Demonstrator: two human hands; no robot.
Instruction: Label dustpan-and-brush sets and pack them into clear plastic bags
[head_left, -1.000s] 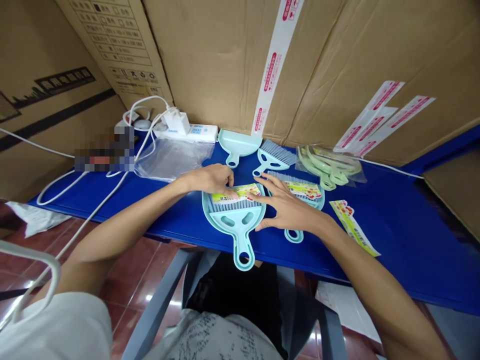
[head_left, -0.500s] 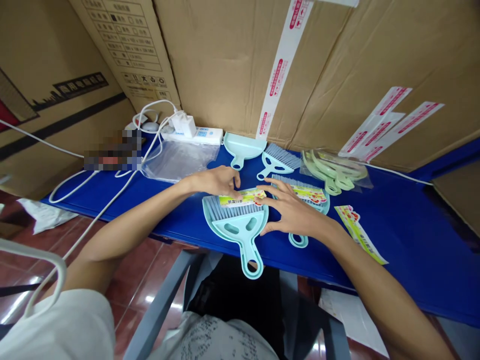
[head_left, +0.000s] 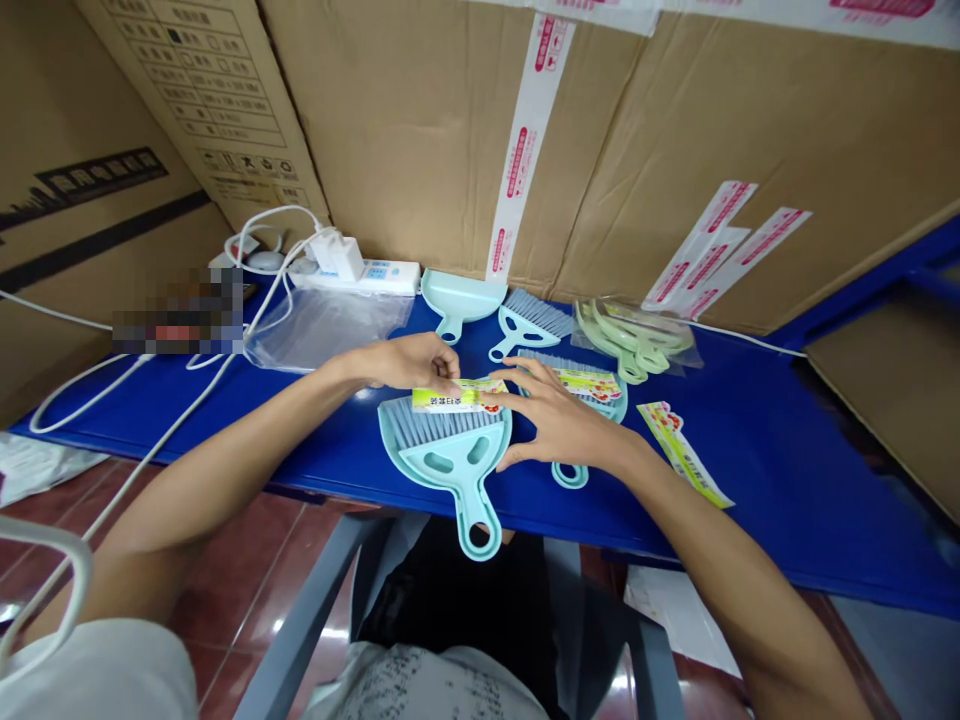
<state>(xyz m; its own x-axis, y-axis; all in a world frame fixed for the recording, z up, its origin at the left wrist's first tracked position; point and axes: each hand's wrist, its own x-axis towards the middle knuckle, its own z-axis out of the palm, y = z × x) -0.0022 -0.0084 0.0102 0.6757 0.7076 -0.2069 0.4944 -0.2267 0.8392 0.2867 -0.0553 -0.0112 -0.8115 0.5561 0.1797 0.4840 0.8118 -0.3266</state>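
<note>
A pale blue dustpan with a matching grey-bristled brush nested in it lies at the table's front, handles hanging past the edge. Over the bristle ends is a yellow-green printed card label. My left hand is curled, its thumb and fingers pinching the label's upper edge. With fingers spread, my right hand touches the label's right end with a fingertip; its thumb is by the dustpan's right rim. Partly behind this hand is a second blue dustpan-and-brush set, bearing another label.
Farther back lie a separate blue dustpan, a blue brush and bagged green sets. A loose label is at right. Clear plastic bags, a power strip and white cables are at left. Cardboard backs the table.
The view has swung slightly to the right, so everything sits farther left. The label lies a little higher over the bristles. Both hands keep nearly the same pose.
</note>
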